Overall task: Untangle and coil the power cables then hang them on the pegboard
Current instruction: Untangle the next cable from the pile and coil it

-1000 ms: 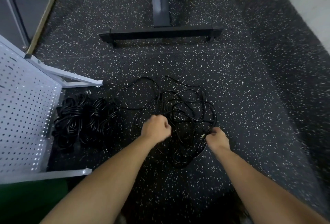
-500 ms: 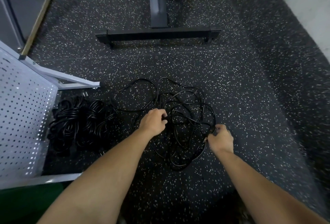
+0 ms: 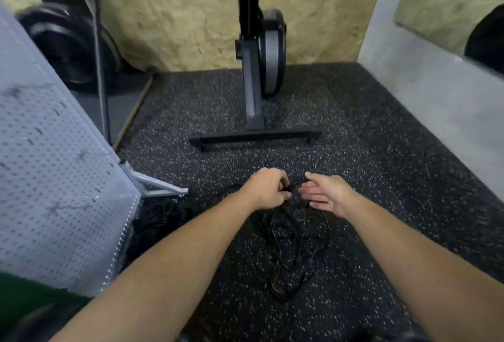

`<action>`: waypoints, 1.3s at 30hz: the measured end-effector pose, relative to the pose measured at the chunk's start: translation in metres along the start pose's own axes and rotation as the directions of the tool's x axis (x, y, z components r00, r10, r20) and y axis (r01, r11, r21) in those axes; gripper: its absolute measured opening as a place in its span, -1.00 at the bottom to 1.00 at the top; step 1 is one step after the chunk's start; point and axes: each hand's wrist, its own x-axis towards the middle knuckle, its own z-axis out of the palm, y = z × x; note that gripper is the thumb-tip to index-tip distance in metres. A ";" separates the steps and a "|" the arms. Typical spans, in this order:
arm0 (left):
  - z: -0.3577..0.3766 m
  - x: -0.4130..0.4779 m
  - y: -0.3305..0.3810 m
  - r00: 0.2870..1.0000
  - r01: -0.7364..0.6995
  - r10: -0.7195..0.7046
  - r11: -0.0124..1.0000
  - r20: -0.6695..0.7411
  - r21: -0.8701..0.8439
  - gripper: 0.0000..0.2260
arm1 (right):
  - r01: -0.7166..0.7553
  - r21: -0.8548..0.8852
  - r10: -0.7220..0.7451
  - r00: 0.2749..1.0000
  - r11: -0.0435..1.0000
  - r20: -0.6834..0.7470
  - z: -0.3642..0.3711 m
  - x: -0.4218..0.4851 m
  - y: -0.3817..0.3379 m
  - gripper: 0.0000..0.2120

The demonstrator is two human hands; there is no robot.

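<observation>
Cable (image 3: 296, 246) is gripped in left hand (image 3: 268, 190), right hand (image 3: 326, 197) held open beside it; loops should be fed out singly, not yanked.

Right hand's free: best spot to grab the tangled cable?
Grip the tangled cable at the raised strand just right of the left hand's pinch, coming from the right with the open right hand. That strand sits clear; lower down loops overlap.
</observation>
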 end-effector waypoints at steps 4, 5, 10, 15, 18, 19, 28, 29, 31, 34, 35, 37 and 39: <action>-0.047 -0.032 0.031 0.986 -0.117 0.122 0.992 -0.113 0.050 -0.80 | 0.114 0.049 -0.115 0.993 0.992 0.018 -0.002 -0.046 -0.049 -0.85; -0.057 -0.041 0.039 0.981 -0.146 0.151 0.988 -0.124 0.051 -0.81 | 0.151 0.048 -0.152 0.988 0.987 0.015 -0.001 -0.057 -0.061 -0.92; -0.095 -0.074 0.054 0.945 -0.175 0.165 0.985 -0.283 -0.010 -0.81 | 0.354 -0.086 -0.353 0.935 0.931 0.026 0.008 -0.113 -0.106 -0.84; -0.100 -0.070 0.036 0.974 -0.053 0.019 0.988 -0.224 -0.147 -0.42 | 0.476 -0.008 -0.456 0.847 0.879 0.272 -0.008 -0.147 -0.124 -0.76; -0.082 -0.057 0.025 0.982 -0.076 0.049 0.987 -0.185 -0.143 -0.61 | 0.530 0.058 -0.518 0.792 0.846 0.322 -0.014 -0.156 -0.133 -0.75; -0.077 -0.052 0.021 0.981 -0.090 0.060 0.983 -0.184 -0.161 -0.73 | 0.542 0.082 -0.536 0.779 0.837 0.325 -0.016 -0.156 -0.135 -0.74; -0.089 -0.028 0.027 0.916 -0.165 -0.062 0.843 -0.396 -0.512 -0.85 | 0.647 0.044 -0.642 0.741 0.761 0.197 -0.017 -0.115 -0.138 -0.66; -0.093 -0.026 0.029 0.910 -0.188 -0.098 0.769 -0.404 -0.611 -0.88 | 0.668 -0.033 -0.653 0.736 0.744 0.178 -0.017 -0.107 -0.137 -0.65; -0.103 -0.023 0.034 0.899 -0.244 -0.152 0.604 -0.410 -0.759 -0.88 | 0.677 -0.158 -0.657 0.736 0.719 0.162 -0.018 -0.092 -0.131 -0.63; -0.112 -0.020 0.038 0.914 -0.285 -0.173 0.367 -0.367 -0.885 -0.84 | 0.680 -0.364 -0.679 0.718 0.636 0.155 -0.018 -0.073 -0.123 -0.59; -0.114 -0.017 0.040 0.922 -0.283 -0.170 0.315 -0.347 -0.906 -0.83 | 0.677 -0.415 -0.682 0.713 0.608 0.165 -0.017 -0.069 -0.120 -0.60; -0.113 -0.011 0.041 0.932 -0.278 -0.165 0.247 -0.323 -0.928 -0.82 | 0.662 -0.473 -0.662 0.723 0.582 0.197 -0.011 -0.064 -0.116 -0.65; -0.111 -0.005 0.041 0.929 -0.288 -0.186 0.173 -0.319 -0.942 -0.83 | 0.666 -0.484 -0.641 0.727 0.568 0.248 -0.001 -0.063 -0.111 -0.73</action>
